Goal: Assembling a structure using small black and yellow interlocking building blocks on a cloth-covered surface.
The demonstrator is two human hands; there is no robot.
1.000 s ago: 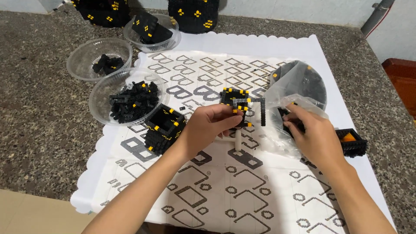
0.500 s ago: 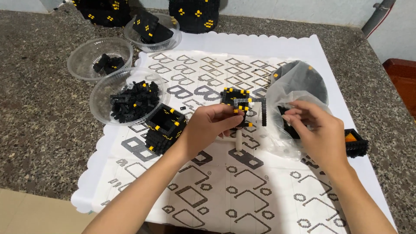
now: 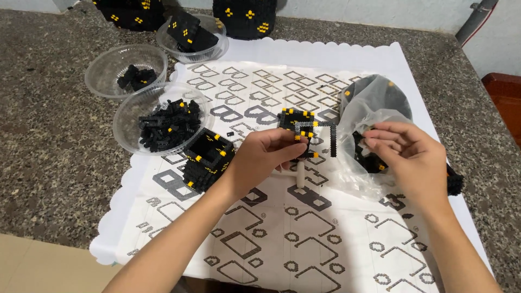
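- The left hand [image 3: 268, 154] grips a small black-and-yellow brick piece [image 3: 301, 127], fingers clenched round its lower part; a thin black L-shaped arm juts out to the right of it.
- The piece is held above the middle of the patterned mat [image 3: 260, 239], just left of the plastic bag [image 3: 369, 108].
- A white peg [image 3: 300, 176] shows under the left hand; its top is hidden by the fingers, so I cannot tell whether it is held.
- The right hand [image 3: 412, 157] hovers at the bag's mouth, fingertips pinched together; whether they hold a tiny brick is too small to make out.
- The bag is crumpled and cloudy; dark bricks inside are only half seen, partly behind the right hand.
- A black block [image 3: 455, 184] peeks out past the right wrist, mostly covered.
- A hollow black cube [image 3: 208, 158] with yellow dots sits on the mat beside the left wrist.
- Three clear bowls stand to the left: the near bowl [image 3: 130, 116] full of black bricks, the middle bowl [image 3: 106, 62] with a few, the far bowl [image 3: 214, 51] holding a built chunk.
- Two big black builds [image 3: 244, 16] at the far edge of the table [image 3: 49, 157] are cut off by the frame.
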